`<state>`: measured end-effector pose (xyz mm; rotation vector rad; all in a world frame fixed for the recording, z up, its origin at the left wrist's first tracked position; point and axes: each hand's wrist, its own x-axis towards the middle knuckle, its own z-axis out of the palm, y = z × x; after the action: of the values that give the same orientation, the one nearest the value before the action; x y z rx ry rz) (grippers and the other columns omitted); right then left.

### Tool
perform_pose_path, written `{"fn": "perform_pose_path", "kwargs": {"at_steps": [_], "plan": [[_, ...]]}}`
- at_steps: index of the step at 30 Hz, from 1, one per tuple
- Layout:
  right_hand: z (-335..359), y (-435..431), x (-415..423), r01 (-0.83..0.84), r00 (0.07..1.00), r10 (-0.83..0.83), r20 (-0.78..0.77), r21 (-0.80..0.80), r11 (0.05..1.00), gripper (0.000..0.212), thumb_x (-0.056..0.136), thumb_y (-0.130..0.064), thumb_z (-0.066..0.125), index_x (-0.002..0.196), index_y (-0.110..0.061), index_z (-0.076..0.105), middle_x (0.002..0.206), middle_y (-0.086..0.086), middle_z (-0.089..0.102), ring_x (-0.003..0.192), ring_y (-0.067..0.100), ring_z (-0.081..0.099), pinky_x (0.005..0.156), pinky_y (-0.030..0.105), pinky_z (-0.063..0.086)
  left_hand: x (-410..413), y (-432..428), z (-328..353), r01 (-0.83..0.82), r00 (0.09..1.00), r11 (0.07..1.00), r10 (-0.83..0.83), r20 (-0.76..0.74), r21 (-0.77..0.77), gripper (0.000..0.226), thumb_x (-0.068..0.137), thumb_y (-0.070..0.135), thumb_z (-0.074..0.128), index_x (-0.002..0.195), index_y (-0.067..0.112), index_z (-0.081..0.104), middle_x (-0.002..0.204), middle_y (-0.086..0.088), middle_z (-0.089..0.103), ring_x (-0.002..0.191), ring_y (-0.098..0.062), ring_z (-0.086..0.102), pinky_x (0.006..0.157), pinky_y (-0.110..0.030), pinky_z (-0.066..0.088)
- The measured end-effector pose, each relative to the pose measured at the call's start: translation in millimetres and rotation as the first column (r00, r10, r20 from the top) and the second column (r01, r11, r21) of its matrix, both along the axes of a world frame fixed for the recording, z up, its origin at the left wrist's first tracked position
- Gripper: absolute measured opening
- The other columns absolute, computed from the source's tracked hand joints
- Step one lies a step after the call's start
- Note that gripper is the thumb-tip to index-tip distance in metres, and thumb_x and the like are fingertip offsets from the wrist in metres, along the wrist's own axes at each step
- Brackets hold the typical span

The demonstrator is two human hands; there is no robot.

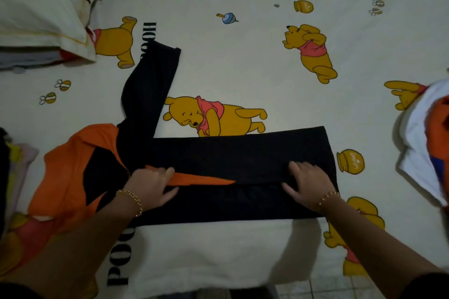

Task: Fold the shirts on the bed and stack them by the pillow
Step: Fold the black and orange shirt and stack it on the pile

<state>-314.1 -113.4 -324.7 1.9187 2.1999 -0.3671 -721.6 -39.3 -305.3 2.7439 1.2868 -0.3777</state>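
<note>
**Black-and-orange shirt half folded on the bed**

We see a black-and-orange long-sleeved shirt (233, 172) lying flat at the centre of the cartoon-bear bedsheet (243, 56), its body doubled lengthwise into a band. Our left hand (150, 184) presses flat with fingers spread, holding nothing, on the orange trim at 8 o'clock. Our right hand (308, 183) lies likewise flat and spread on the fold at 4 o'clock. One black sleeve (150, 90) is not yet tucked and reaches toward 11 o'clock. We judge this shirt about halfway done. A stack of folded clothes (31, 58) sits under the pillow's (36, 9) edge at 10 o'clock; unfolded garments (422, 143) wait at 3 o'clock.
</note>
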Motion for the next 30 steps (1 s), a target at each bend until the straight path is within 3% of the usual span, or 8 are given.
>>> {"fn": "perform_pose_path", "kwargs": {"at_steps": [2,5,9,11,14,21,25,30], "plan": [[2.4,-8.7,0.3,-0.005,1.000,0.006,-0.019,0.048,0.999,0.049,0.083,-0.067,0.036,0.099,-0.022,0.049,0.087,-0.006,0.054,0.078,0.015,0.053,0.066,0.028,0.043,1.1,-12.2,-0.9,-0.062,0.997,0.998,0.064,0.048,-0.027,0.054,0.080,0.068,0.036,0.087,0.020,0.059,0.065,0.005,0.060,0.047,-0.011,0.055,0.039,-0.019,0.041],[10.1,-5.0,-1.7,0.026,0.999,-0.022,-0.047,0.080,0.996,0.048,0.086,-0.066,0.026,0.091,-0.024,0.049,0.080,-0.008,0.052,0.073,0.013,0.050,0.061,0.026,0.042,12.7,-5.3,9.6,-0.168,0.985,0.985,0.169,0.028,-0.047,0.048,0.090,0.065,0.025,0.088,0.025,0.051,0.077,0.007,0.059,0.061,-0.008,0.055,0.051,-0.020,0.046],[13.7,26.6,-6.4,0.151,0.987,-0.135,-0.091,0.205,0.967,0.030,0.094,-0.039,0.033,0.091,-0.017,0.053,0.083,-0.001,0.052,0.078,0.020,0.052,0.064,0.031,0.045,41.2,22.0,13.9,-0.266,0.957,0.964,0.262,0.123,0.014,0.027,0.096,0.040,0.040,0.096,0.019,0.057,0.085,0.003,0.059,0.077,-0.012,0.054,0.060,-0.024,0.045],[9.3,45.5,-5.2,0.174,0.983,-0.154,-0.099,0.249,0.953,0.022,0.095,-0.025,0.041,0.107,-0.013,0.056,0.103,0.005,0.056,0.094,0.025,0.053,0.078,0.037,0.045,54.7,33.7,5.8,-0.327,0.925,0.945,0.316,0.210,0.018,0.023,0.095,0.028,0.045,0.108,0.015,0.059,0.100,-0.003,0.061,0.093,-0.019,0.055,0.074,-0.033,0.049],[-0.2,67.2,1.0,0.207,0.974,-0.188,-0.128,0.158,0.965,0.034,0.094,-0.017,0.046,0.127,-0.013,0.050,0.130,0.006,0.047,0.123,0.025,0.043,0.105,0.047,0.033,71.5,42.3,-9.8,-0.453,0.859,0.890,0.452,0.240,-0.053,0.034,0.095,0.022,0.046,0.128,0.014,0.051,0.125,-0.006,0.053,0.115,-0.024,0.048,0.095,-0.043,0.042],[0.0,89.6,13.7,0.307,0.942,-0.324,0.091,0.162,0.938,0.022,0.094,-0.022,0.049,0.109,-0.005,0.053,0.111,0.015,0.054,0.108,0.035,0.048,0.111,0.053,0.023,76.9,44.8,-14.3,-0.735,0.614,0.668,0.728,0.305,-0.114,0.018,0.091,0.018,0.055,0.106,0.011,0.061,0.110,-0.009,0.057,0.112,-0.027,0.046,0.097,-0.044,0.036],[-0.9,76.6,-9.3,0.254,0.955,-0.281,0.091,0.236,0.938,0.033,0.087,-0.011,0.048,0.120,-0.006,0.051,0.129,0.018,0.049,0.125,0.035,0.042,0.114,0.057,0.016,85.8,28.6,-17.2,-0.627,0.717,0.778,0.597,0.361,-0.040,0.037,0.088,0.019,0.059,0.124,0.012,0.054,0.129,-0.009,0.051,0.125,-0.025,0.041,0.106,-0.046,0.032],[-12.6,38.4,-55.8,0.164,0.981,-0.142,-0.129,0.178,0.970,0.058,0.093,-0.036,0.034,0.146,-0.011,0.032,0.155,0.009,0.026,0.145,0.023,0.018,0.117,0.052,0.011,109.7,-10.3,-29.6,-0.387,0.864,0.919,0.389,0.320,-0.073,0.056,0.093,0.033,0.031,0.147,0.021,0.026,0.155,0.001,0.021,0.144,-0.016,0.015,0.114,-0.045,0.009]]}}
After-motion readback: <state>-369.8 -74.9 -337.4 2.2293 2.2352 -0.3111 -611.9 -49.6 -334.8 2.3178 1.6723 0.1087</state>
